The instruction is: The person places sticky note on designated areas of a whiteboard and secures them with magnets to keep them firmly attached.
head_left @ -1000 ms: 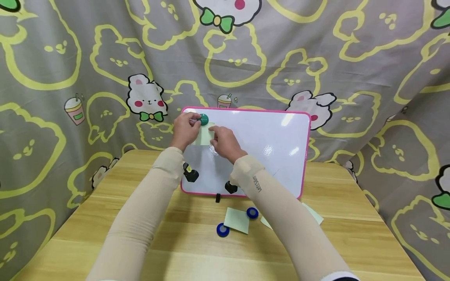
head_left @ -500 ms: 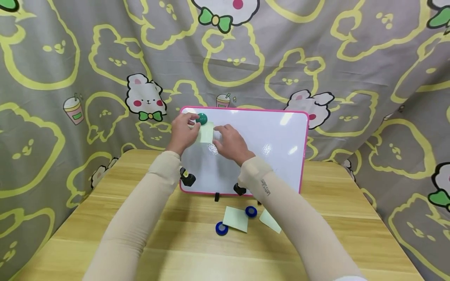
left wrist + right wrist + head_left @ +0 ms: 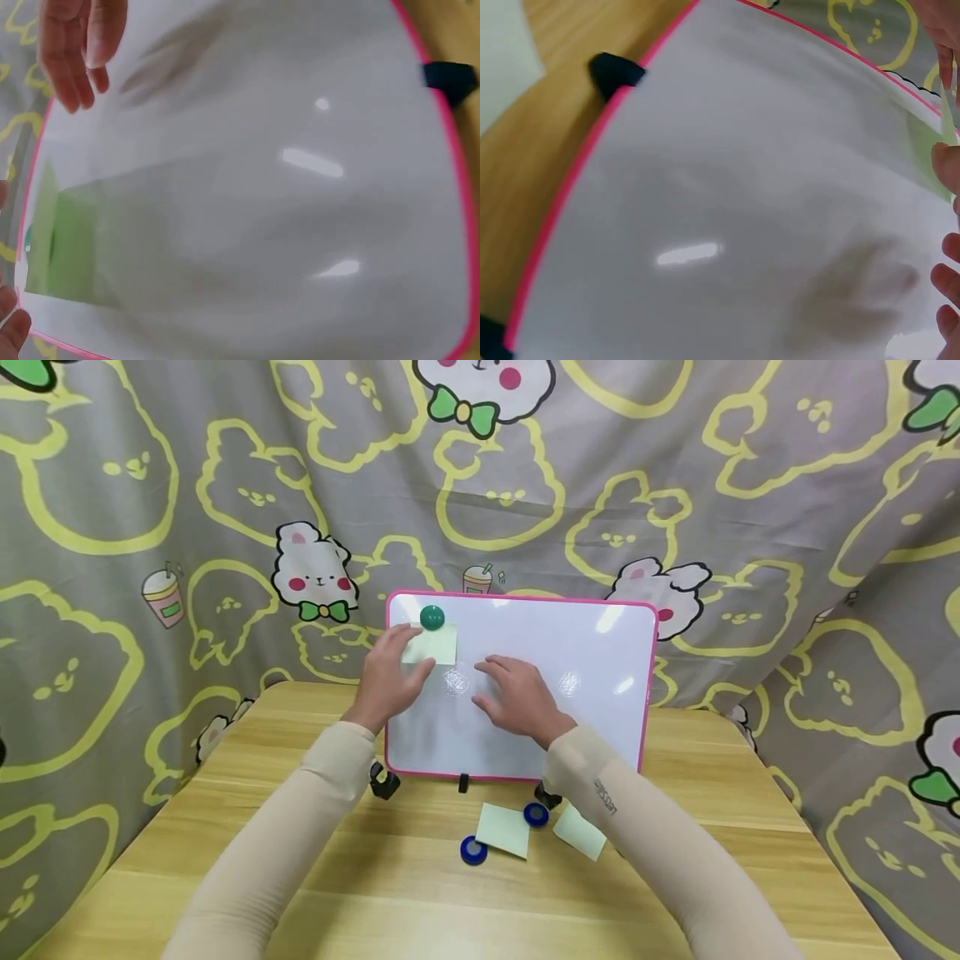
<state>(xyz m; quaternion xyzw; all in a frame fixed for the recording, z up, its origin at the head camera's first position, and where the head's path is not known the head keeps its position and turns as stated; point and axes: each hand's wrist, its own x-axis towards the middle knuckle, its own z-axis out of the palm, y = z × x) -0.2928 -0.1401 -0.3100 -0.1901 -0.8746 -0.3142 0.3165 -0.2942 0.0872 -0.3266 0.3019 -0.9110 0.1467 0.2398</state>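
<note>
Resting relaxed fingers, the left hand (image 3: 390, 677) touches the green note (image 3: 431, 646); right hand (image 3: 521, 697) spread.

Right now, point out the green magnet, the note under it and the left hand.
green magnet (image 3: 431, 617), head view, middle of its round cap
green note (image 3: 435, 647), head view, centre of the sheet
left hand (image 3: 390, 678), head view, back of the hand

Lying on a wooden table (image 3: 247, 827): two blue magnets (image 3: 473, 850) (image 3: 536, 814) flanking a pale green note (image 3: 503, 829) at six o'clock, the magnets touching its edges. Just beside, toward four o'clock, a second green note (image 3: 579, 832). Hanging behind from nine through three o'clock, a grey curtain (image 3: 150, 527) printed with yellow-outlined bunnies.
</note>
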